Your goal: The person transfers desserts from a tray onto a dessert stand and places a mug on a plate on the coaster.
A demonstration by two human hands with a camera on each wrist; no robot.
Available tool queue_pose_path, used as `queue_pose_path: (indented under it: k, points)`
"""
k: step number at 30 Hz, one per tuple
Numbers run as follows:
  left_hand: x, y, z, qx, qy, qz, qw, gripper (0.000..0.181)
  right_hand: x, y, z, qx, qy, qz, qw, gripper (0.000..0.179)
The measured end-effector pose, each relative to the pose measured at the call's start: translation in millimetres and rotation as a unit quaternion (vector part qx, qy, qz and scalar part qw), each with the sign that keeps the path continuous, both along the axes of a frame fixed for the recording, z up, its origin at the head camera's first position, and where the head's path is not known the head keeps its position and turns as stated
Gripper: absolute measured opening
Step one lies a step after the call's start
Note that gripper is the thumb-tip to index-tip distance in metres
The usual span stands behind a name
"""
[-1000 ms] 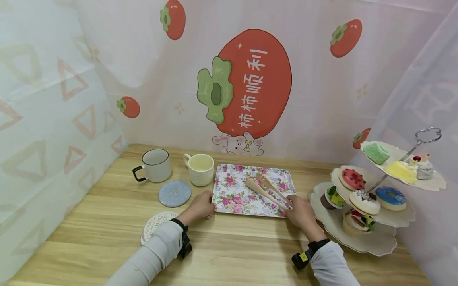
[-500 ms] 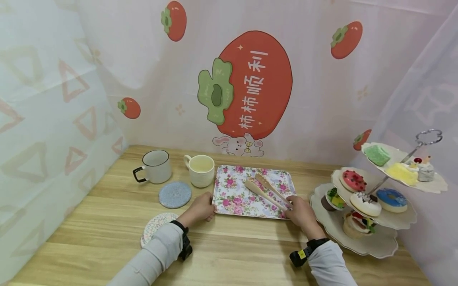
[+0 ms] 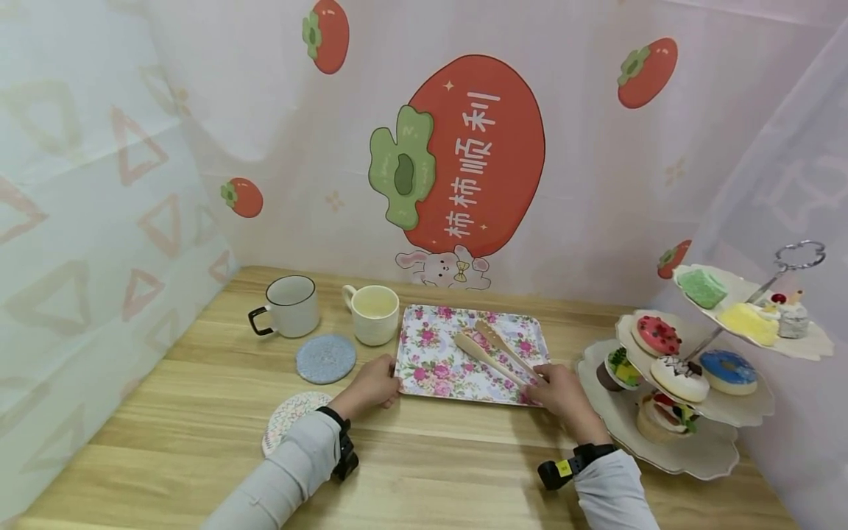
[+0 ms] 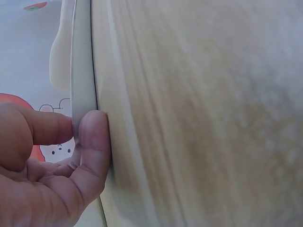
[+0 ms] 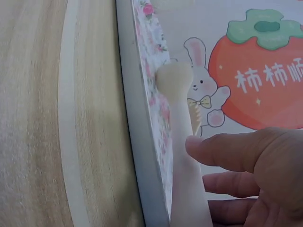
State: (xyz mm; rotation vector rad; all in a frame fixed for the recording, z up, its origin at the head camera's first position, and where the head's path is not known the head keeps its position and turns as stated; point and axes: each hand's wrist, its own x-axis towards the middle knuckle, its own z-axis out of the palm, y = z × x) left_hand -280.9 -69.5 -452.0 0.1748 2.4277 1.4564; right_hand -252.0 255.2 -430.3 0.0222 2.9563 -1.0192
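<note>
A floral tray (image 3: 424, 353) with pink roses lies on the wooden table, a pair of wooden tongs (image 3: 478, 351) resting across its right half. At the tray's front left corner, my left hand (image 3: 372, 384) pinches the rim; in the left wrist view the thumb and curled fingers (image 4: 94, 137) meet on the tray's pale edge (image 4: 83, 61). My right hand (image 3: 559, 390) is at the front right corner, around the handle end of the tongs. In the right wrist view its thumb lies on the near arm of the tongs (image 5: 182, 123), with fingers behind.
Left of the tray stand a cream mug (image 3: 375, 324) and a white black-rimmed mug (image 3: 294, 313). A blue coaster (image 3: 326, 358) and a speckled coaster (image 3: 285, 419) lie in front, the latter partly under the left forearm. A three-tier stand (image 3: 695, 464) with donuts and cakes rises at right.
</note>
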Motion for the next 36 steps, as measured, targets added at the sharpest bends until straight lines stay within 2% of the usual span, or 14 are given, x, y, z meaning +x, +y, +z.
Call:
queue_pose_path:
  k: [4, 6, 12, 16, 18, 21, 25, 30, 36]
  points:
    - [1.7, -0.1, 0.9, -0.007, 0.008, 0.0, 0.9999, 0.026, 6.0, -3.0, 3.9, 0.021, 0.006, 0.008, 0.9997, 0.052]
    - [2.7, -0.5, 2.1, -0.026, 0.017, 0.001, 0.9995, 0.024, 10.5, -5.7, 5.8, 0.036, 0.017, 0.009, 0.9992, 0.056]
    - [4.2, -6.1, 3.5, -0.12, 0.073, 0.01, 0.99, 0.045, 23.6, -13.9, 11.7, 0.06, 0.059, 0.032, 0.9959, 0.059]
    - [8.1, -10.3, 2.9, -0.138, 0.105, 0.009, 0.9848, 0.048, 29.7, -15.6, 14.4, 0.067, 0.089, 0.065, 0.9916, 0.06]
    - [10.6, -13.0, 2.7, -0.136, 0.122, -0.003, 0.9832, 0.045, 32.9, -15.9, 15.6, 0.067, 0.098, 0.085, 0.9893, 0.061]
    - [15.0, -16.6, 4.5, -0.131, 0.149, -0.037, 0.9794, 0.043, 37.9, -16.1, 17.3, 0.07, 0.101, 0.108, 0.9865, 0.062]
    - [21.5, -20.8, 10.3, -0.147, 0.178, -0.072, 0.9703, 0.04, 46.1, -16.1, 19.1, 0.073, 0.094, 0.131, 0.9842, 0.061]
    - [31.8, -28.3, 19.1, -0.194, 0.204, -0.088, 0.9555, 0.039, 58.1, -19.8, 19.6, 0.092, 0.097, 0.169, 0.9766, 0.063]
    - [42.7, -39.6, 23.5, -0.213, 0.228, -0.108, 0.944, 0.037, 71.5, -23.0, 21.5, 0.106, 0.101, 0.213, 0.966, 0.062]
